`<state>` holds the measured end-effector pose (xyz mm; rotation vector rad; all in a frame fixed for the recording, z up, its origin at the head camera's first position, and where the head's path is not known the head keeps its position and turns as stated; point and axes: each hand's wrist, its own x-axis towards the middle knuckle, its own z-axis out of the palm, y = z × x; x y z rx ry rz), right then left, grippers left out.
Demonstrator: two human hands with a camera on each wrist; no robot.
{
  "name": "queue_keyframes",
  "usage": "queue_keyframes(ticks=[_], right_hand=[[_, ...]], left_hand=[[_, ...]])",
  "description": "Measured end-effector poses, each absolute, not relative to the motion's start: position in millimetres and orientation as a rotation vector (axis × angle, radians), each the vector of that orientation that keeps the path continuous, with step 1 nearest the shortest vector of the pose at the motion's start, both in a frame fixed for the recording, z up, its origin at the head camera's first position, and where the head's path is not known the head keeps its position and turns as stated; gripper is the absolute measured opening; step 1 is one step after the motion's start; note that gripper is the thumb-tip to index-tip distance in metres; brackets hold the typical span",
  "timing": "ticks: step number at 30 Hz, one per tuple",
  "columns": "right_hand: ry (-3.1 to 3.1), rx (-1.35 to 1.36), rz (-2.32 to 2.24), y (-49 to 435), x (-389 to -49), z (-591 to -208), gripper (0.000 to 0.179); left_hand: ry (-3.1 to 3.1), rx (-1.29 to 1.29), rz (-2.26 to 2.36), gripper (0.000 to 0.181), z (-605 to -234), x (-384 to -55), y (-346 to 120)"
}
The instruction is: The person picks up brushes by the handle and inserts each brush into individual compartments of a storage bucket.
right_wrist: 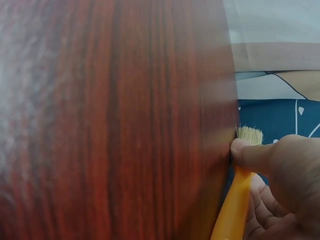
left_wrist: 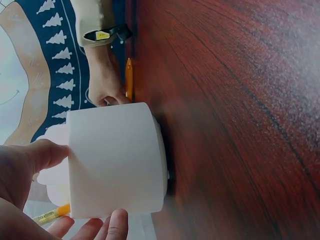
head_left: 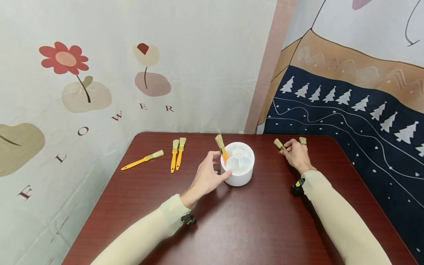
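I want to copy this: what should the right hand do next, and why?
Maybe the right hand should lift its pinched brush toward the white holder, since the left hand grips that and another brush already leans inside.

A round white pot [head_left: 237,179], divided inside, stands upright far centre, gripped by the left hand [head_left: 208,176]. A yellow-handled brush [head_left: 222,148] leans in it, bristles up. The right hand [head_left: 296,156] pinches a second brush [right_wrist: 235,207], far right, beside a third brush [head_left: 303,140]; three more brushes [head_left: 173,158] lie left.
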<state>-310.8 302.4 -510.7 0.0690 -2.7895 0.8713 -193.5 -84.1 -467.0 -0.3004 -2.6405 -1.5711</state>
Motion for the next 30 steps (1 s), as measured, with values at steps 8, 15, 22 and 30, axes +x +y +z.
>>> queue_keyframes(ticks=[8, 15, 22, 30], right_hand=[[-2.811, 0.079, 0.859, 302, -308, -511, 0.037], [-2.84, 0.101, 0.845, 299, -306, -507, 0.034], [-2.792, 0.13, 0.874, 295, -301, -501, 0.026], [-2.771, 0.145, 0.864, 290, -297, -495, 0.024]], left_hand=[[-2.65, -0.31, -1.556, 0.074, -466, -193, -84], [-2.651, -0.319, -1.542, 0.073, -465, -193, -86], [-2.662, -0.334, -1.521, 0.073, -466, -194, -87], [-2.667, -0.348, -1.508, 0.072, -468, -195, -88]])
